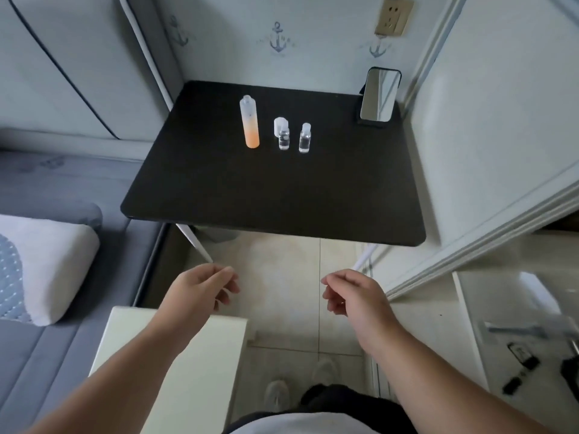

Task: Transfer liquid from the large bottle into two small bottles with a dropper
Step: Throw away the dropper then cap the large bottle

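A tall frosted bottle (249, 125) with an orange lower part stands on the black table (272, 198), toward the back. To its right stand two small clear bottles, one (284, 138) with a white cap-like piece (279, 126) just behind it, the other (305, 138) capped in white. I cannot make out a dropper. My left hand (200, 289) and my right hand (351, 292) hang below the table's near edge, over the floor, fingers loosely curled, holding nothing. Both are well short of the bottles.
A small mirror (377, 95) leans at the table's back right corner. A bed with a pillow (40, 267) lies to the left, a pale stool or box (169, 355) sits below my left arm, and a white cabinet frame (470, 245) runs along the right.
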